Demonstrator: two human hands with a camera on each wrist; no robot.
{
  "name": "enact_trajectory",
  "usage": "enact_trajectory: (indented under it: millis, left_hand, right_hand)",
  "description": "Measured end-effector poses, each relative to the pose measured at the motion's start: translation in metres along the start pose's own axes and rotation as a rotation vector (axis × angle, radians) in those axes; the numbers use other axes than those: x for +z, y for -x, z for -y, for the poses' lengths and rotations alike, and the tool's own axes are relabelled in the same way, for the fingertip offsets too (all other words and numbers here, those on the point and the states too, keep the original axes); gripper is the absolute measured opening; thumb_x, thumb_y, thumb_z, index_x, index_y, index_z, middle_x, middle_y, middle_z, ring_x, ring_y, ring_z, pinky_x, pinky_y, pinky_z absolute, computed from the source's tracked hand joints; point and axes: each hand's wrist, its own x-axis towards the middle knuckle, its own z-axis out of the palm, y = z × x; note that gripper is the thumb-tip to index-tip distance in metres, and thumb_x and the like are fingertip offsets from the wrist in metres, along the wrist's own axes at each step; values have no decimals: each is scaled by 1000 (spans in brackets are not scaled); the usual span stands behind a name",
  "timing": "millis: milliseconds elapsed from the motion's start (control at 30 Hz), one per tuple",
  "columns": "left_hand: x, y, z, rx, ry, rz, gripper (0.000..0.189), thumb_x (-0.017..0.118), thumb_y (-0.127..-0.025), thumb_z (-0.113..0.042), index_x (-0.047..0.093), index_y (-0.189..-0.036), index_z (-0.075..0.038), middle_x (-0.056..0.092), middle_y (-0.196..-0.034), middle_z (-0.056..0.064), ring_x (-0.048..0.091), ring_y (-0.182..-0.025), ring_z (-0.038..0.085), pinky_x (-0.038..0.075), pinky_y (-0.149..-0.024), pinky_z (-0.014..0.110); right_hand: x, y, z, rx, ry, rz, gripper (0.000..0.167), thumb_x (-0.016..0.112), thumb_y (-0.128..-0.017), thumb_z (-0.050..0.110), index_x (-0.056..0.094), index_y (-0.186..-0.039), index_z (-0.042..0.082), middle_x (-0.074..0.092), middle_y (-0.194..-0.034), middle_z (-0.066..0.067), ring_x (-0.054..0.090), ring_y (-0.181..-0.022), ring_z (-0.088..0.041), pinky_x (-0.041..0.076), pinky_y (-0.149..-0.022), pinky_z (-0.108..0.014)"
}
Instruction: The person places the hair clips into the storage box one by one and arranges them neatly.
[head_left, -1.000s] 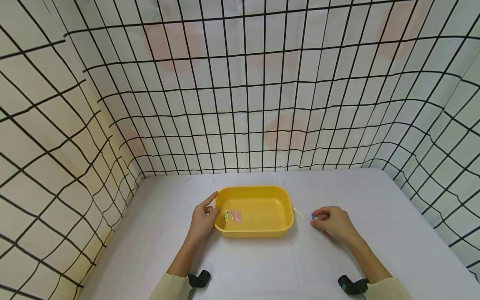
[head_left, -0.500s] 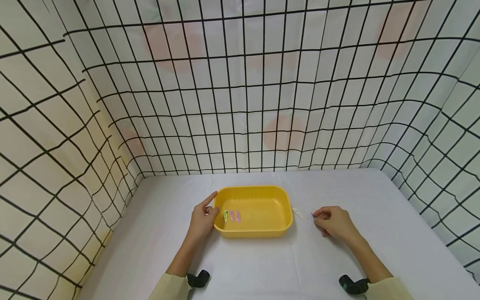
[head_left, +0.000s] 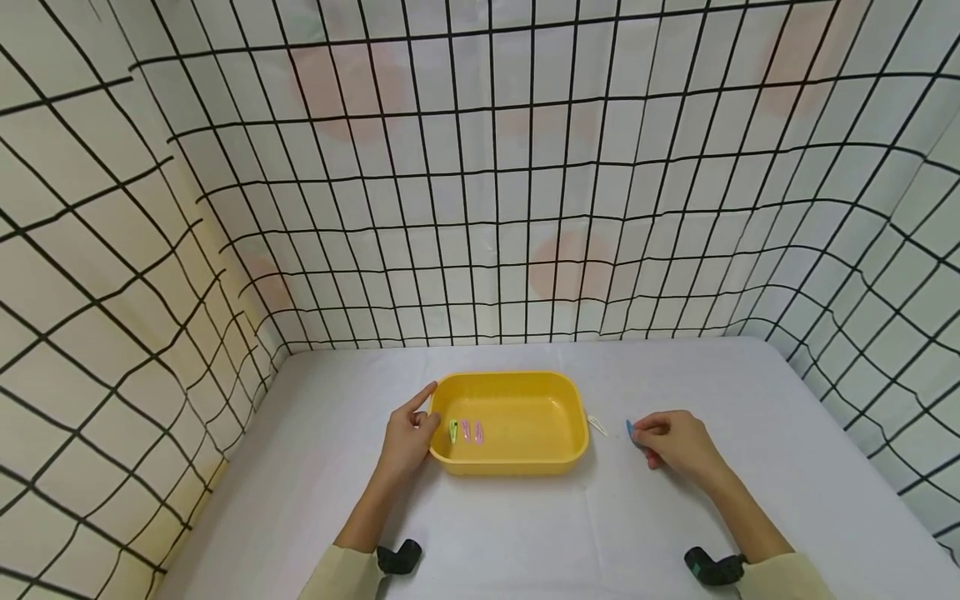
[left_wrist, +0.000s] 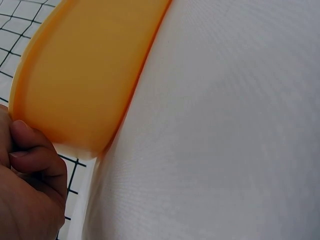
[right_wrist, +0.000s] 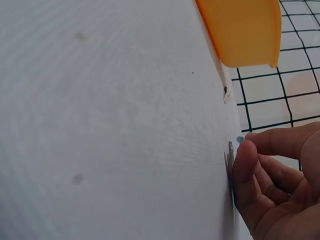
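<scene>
A yellow plastic tray (head_left: 510, 467) stands on the white table, with a green hair clip (head_left: 453, 431) and two pink hair clips (head_left: 478, 432) lying in its left part. My left hand (head_left: 406, 442) grips the tray's left rim, thumb over the edge and index finger along the outside. My right hand (head_left: 678, 444) pinches a blue hair clip (head_left: 631, 429) between thumb and fingertips, just above the table right of the tray; part of the clip is hidden by the fingers. Between tray and right hand lies a pale hair clip (head_left: 597, 425).
Walls with a black grid pattern (head_left: 510, 208) enclose the table (head_left: 517, 533) at the back and sides. A black wrist device (head_left: 399, 557) sits at the left sleeve, and another black device (head_left: 712, 568) at the right sleeve.
The blue hair clip has turned in my right fingers and shows more of its length. That hand has shifted slightly right. My left hand and the tray stay in place.
</scene>
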Motion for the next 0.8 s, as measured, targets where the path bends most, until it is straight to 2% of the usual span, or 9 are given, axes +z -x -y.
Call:
enact_trajectory:
  millis: [333,600,800]
  left_hand:
    - [1,0,0,-11,8,-6,55,62,-97,-12,56,-150,-25,42,-58,-2,38,-44,12,35,-41,19]
    - [1,-1,1,-13,10,-14,55,63,-97,-12,56,-149,-25,42,-59,-2,38,-45,13,35,-41,19]
    - [1,0,0,-11,14,-9,55,62,-97,-12,56,-150,-24,42,-59,-2,38,-45,13,35,-41,19]
  right_hand:
    - [-9,-7,2,8,-107,-2,32,66,-100,17,68,-119,-9,72,-84,-9,66,-68,-17,58,-60,-29]
    - [-16,-10,17,-15,-137,-12,38,66,-100,24,68,-123,-6,73,-97,-16,66,-77,-20,60,-66,-27]
    - [-16,-13,31,-27,-162,-6,45,69,-98,33,68,-125,-3,74,-101,-17,66,-84,-22,59,-67,-26]
